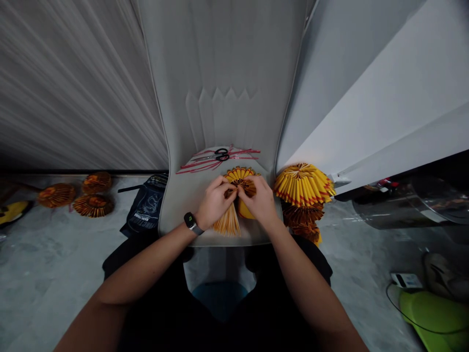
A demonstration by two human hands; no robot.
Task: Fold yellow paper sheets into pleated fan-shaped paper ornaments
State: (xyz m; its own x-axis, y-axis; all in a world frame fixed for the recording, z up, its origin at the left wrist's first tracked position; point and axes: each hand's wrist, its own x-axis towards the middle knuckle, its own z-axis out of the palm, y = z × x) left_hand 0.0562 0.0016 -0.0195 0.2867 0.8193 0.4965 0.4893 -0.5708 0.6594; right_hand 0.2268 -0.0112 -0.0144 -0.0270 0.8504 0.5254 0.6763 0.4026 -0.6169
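The left hand (217, 199) and right hand (262, 200) pinch one pleated yellow paper (227, 224) between thumbs and fingers, over one chair (181, 205). Beyond the grip lies one pair of scissors (221, 155) among red strips (198, 168), too overlapped to count. Well left are three pleated rounds (93, 206); just right, a stack (305, 186) of at least three. The paper's narrow bundle points from the grip to the seat's near edge, its long axis slanting slightly left; other pleats fan out beyond.
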